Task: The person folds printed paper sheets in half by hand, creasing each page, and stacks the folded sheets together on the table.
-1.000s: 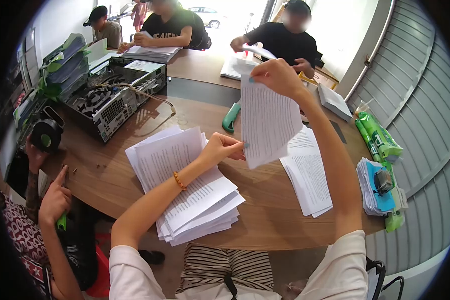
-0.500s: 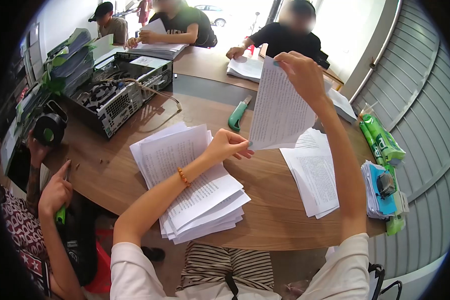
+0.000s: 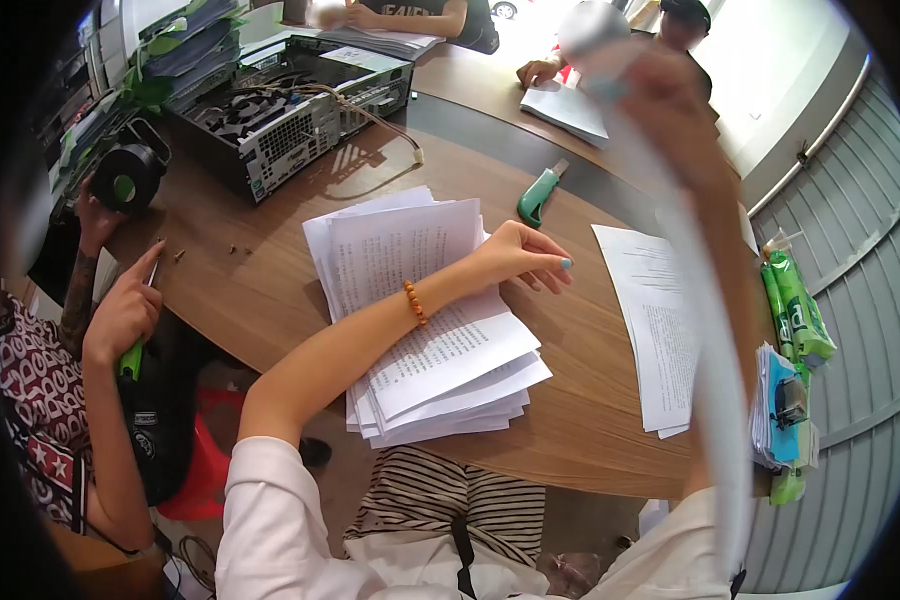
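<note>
My right hand [image 3: 665,105] is raised at the upper right, pinching a printed sheet of paper [image 3: 720,400]. That sheet hangs edge-on and blurred by motion, covering part of my right arm. My left hand [image 3: 525,258] holds nothing; its fingers are loosely apart over the table, just beyond the right side of a thick paper stack [image 3: 450,365]. My left forearm, with an orange bead bracelet [image 3: 415,303], crosses above this uneven stack. Partly behind the hanging sheet, a smaller pile of printed pages [image 3: 655,330] lies on the table.
A green-handled cutter [image 3: 541,196] lies beyond my left hand. An opened computer case [image 3: 270,120] stands at the back left. At left, a person's hand [image 3: 125,310] holds a green-handled tool. Green packets [image 3: 795,300] and clipped papers [image 3: 775,400] sit at the right edge. People sit opposite.
My left hand has let go of the sheet's lower corner. My right hand has swung the sheet rightward, turning it edge-on. The camera view has shifted, and surrounding things appear displaced.
</note>
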`<move>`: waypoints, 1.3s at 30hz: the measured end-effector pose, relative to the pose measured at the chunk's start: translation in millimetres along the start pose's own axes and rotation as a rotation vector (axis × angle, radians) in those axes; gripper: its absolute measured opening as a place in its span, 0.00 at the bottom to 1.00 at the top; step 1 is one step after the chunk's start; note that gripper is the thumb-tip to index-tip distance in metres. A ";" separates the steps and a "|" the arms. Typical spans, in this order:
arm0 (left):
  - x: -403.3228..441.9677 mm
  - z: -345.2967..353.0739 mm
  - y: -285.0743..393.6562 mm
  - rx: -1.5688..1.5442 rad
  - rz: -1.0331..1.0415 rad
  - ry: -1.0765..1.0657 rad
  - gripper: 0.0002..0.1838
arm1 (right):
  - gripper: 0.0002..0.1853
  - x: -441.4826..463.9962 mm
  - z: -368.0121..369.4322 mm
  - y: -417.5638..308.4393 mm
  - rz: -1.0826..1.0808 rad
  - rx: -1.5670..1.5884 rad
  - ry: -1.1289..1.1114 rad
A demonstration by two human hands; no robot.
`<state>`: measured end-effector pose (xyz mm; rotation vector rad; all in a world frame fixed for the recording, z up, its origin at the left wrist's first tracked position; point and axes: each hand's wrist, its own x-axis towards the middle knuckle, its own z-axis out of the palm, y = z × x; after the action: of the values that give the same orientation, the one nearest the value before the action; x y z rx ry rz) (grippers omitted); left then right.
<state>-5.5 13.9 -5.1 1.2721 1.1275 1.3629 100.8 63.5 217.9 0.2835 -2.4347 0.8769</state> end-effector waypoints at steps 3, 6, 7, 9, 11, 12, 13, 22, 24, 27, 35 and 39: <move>-6.1 -17.1 25.5 -0.212 0.219 -0.291 0.25 | 0.10 13.6 83.3 23.4 -0.097 0.144 -0.274; -16.9 -38.4 53.8 -0.648 0.624 -0.818 0.35 | 0.08 5.4 154.0 69.2 -0.242 0.128 -0.324; -12.0 -49.1 38.8 -0.674 0.477 -0.377 0.35 | 0.08 5.8 170.9 75.7 -0.399 0.113 -0.269; -11.4 -67.6 34.2 -0.663 0.333 0.070 0.36 | 0.08 3.6 186.2 80.8 -0.446 0.079 -0.213; -26.7 -78.6 49.1 -0.896 0.345 0.115 0.35 | 0.08 -0.9 195.5 76.8 -0.476 0.052 -0.154; -27.2 -90.6 47.7 -1.025 0.400 0.084 0.33 | 0.08 -2.1 199.5 74.8 -0.483 0.099 -0.096; -32.6 -99.9 55.9 -1.010 0.393 0.089 0.33 | 0.08 -4.1 204.0 74.4 -0.491 0.145 -0.038; -162.4 -132.6 149.1 0.165 0.349 0.564 0.25 | 0.08 -36.6 215.6 87.1 -0.427 -0.037 -0.012; -173.7 -96.4 130.5 0.615 0.075 0.958 0.22 | 0.08 -36.7 213.5 86.0 -0.434 -0.064 0.029; -184.6 -102.6 62.7 0.745 0.216 1.025 0.19 | 0.07 -38.7 215.9 86.0 -0.439 -0.053 0.069; -166.5 -107.0 40.1 0.608 0.149 0.805 0.18 | 0.08 -21.6 183.4 72.8 -0.488 -0.085 -0.008; -154.9 -99.3 42.8 0.797 0.113 0.784 0.16 | 0.12 -23.5 182.8 81.8 -0.438 -0.339 0.024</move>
<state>-100.8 -148.5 9.8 1.3581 2.3370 1.6157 15.7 9.4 43.4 0.6394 -2.3151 0.2717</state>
